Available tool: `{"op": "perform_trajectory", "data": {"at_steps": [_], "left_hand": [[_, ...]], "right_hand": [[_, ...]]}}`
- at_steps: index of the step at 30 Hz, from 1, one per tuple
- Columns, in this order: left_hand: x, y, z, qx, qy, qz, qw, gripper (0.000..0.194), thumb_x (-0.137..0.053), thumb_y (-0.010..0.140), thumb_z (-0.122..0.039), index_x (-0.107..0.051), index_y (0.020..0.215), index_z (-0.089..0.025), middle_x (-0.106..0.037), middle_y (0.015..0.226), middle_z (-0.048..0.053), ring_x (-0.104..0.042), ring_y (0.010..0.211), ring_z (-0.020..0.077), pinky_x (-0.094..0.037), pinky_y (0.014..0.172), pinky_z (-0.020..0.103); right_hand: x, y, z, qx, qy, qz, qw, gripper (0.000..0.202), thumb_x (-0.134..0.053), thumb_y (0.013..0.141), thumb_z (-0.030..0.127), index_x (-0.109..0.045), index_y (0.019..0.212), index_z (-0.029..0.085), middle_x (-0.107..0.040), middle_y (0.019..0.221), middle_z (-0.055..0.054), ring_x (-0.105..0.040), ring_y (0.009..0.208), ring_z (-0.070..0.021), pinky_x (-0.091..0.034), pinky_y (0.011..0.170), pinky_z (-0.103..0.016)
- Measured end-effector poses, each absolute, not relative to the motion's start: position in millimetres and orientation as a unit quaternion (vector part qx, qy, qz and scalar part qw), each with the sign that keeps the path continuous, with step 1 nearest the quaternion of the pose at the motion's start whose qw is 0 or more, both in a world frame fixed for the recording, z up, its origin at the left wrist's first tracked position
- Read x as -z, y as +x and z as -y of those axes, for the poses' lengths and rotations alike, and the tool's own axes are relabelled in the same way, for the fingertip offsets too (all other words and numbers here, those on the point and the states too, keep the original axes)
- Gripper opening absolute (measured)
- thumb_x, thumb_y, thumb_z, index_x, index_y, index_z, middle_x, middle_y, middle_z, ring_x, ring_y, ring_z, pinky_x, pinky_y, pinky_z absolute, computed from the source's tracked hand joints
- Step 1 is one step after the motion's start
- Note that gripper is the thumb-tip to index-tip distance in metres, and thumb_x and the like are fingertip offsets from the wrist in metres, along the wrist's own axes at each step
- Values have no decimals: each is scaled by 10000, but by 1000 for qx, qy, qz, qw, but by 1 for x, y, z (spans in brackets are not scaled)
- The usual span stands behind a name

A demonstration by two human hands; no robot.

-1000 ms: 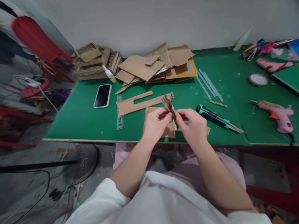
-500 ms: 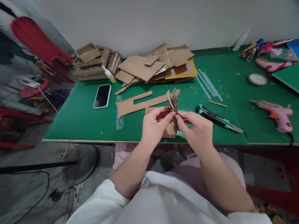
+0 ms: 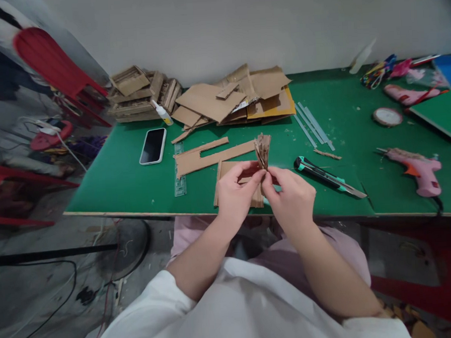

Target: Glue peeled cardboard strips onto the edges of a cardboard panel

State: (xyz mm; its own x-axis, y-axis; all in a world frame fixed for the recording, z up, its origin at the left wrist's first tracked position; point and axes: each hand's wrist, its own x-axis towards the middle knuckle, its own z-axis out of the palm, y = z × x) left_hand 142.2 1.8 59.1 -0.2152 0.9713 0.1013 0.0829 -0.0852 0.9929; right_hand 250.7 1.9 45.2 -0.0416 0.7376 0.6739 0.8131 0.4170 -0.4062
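Both hands pinch a small bundle of cardboard strips [image 3: 263,149], whose upper ends fan out above my fingertips. My left hand [image 3: 236,193] is closed on its left side, thumb and fingers together. From the right, my right hand [image 3: 290,193] grips the same bundle, the two thumbs almost meeting. Below and behind my left hand lies a cardboard piece with raised edges [image 3: 219,185], partly hidden. A cut U-shaped cardboard piece [image 3: 195,161] rests over a clear ruler [image 3: 180,186] to the left. Right of my hands lies a green and black utility knife [image 3: 320,175], blade out.
At the back are stacked cardboard frames [image 3: 139,100], a glue bottle [image 3: 162,113] and cardboard sheets [image 3: 210,101]. A phone [image 3: 153,146] lies left. On the right are glue sticks [image 3: 314,124], a tape roll [image 3: 387,116] and a pink glue gun [image 3: 416,166]. The table's front edge [image 3: 137,212] is close.
The bundle's strips have been turned and drawn together into a narrower fan. My right hand has shifted slightly left, closer to my left hand.
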Motion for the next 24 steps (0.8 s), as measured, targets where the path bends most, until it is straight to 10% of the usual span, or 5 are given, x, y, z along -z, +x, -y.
{"op": "perform_trajectory", "data": {"at_steps": [24], "left_hand": [[-56,144,-12,-528,479,-525,466,146,-594,672,-146,-585,817,-131,-631,737,18,-596,711,130,-476,696,227]], "right_hand": [[-39,250,-7,128,-519,750,390,147,-470,803,157,-611,808,119,-624,650,-38,-552,608,-141,-408,585,-236]]}}
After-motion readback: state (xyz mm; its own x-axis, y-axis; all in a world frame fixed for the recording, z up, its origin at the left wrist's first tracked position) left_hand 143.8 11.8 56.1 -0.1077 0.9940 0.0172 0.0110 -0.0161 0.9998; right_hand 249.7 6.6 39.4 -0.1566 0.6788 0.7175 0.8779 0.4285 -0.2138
